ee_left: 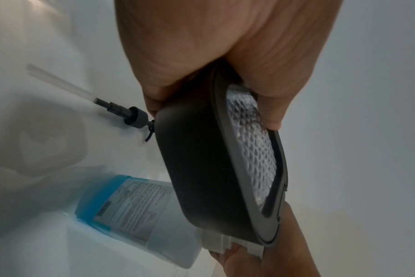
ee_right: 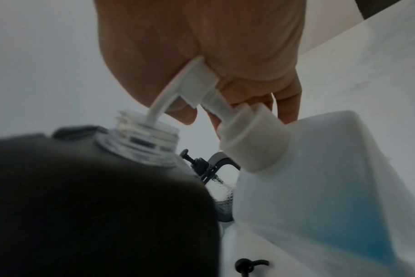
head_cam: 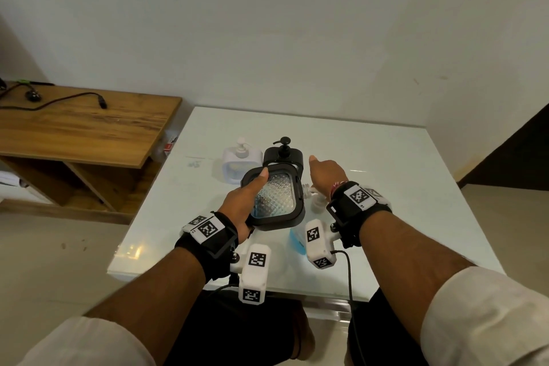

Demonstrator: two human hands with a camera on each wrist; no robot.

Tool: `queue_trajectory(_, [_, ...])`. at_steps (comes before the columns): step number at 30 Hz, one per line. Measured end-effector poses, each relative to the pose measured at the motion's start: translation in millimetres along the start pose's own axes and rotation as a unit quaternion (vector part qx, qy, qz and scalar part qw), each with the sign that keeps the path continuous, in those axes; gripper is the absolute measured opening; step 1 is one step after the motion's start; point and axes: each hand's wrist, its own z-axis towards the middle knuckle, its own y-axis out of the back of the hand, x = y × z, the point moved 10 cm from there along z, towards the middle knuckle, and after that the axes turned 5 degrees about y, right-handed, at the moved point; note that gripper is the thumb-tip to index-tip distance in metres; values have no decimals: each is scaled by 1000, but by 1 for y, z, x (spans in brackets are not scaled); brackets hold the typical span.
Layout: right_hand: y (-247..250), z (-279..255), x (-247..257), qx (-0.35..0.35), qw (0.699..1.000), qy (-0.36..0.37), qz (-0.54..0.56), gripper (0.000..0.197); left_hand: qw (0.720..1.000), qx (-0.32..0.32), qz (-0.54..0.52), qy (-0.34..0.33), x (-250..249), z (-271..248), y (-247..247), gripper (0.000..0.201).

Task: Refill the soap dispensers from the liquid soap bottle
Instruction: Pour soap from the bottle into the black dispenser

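Observation:
My left hand (head_cam: 252,187) grips a black-framed dispenser (head_cam: 274,197) with patterned glass, tilted on its side above the table, its bare threaded neck (ee_right: 147,131) pointing right. My right hand (ee_right: 237,93) curls round the white pump head (ee_right: 197,82) of the liquid soap bottle (ee_right: 320,187), whose nozzle tip sits at that neck. The bottle (ee_left: 130,206) holds blue liquid and leans under my right wrist. A loose black pump (ee_left: 130,116) with its tube lies on the table. Whether soap flows cannot be seen.
A second black dispenser (head_cam: 283,154) with its pump on and a white dispenser (head_cam: 240,160) stand just behind my hands on the white table (head_cam: 386,187). A wooden desk (head_cam: 83,128) with a cable stands at the left. A wall lies behind.

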Motion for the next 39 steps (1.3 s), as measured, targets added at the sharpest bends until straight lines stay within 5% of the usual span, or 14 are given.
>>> queue_trajectory(6, [4, 3, -6, -13, 994, 34, -103, 59, 1000, 7, 7, 7, 4, 4, -1, 48])
queue_trajectory(19, [5, -2, -4, -30, 990, 59, -123, 74, 1000, 5, 15, 11, 8, 6, 1, 48])
queue_trajectory(25, [7, 6, -3, -24, 993, 58, -97, 80, 1000, 10, 26, 3, 8, 5, 1, 78])
queue_trajectory(31, [1, 10, -2, -7, 993, 61, -106, 76, 1000, 7, 19, 7, 5, 8, 2, 47])
queue_trajectory(39, [-1, 9, -4, -6, 989, 70, -127, 83, 1000, 11, 15, 14, 8, 8, 2, 49])
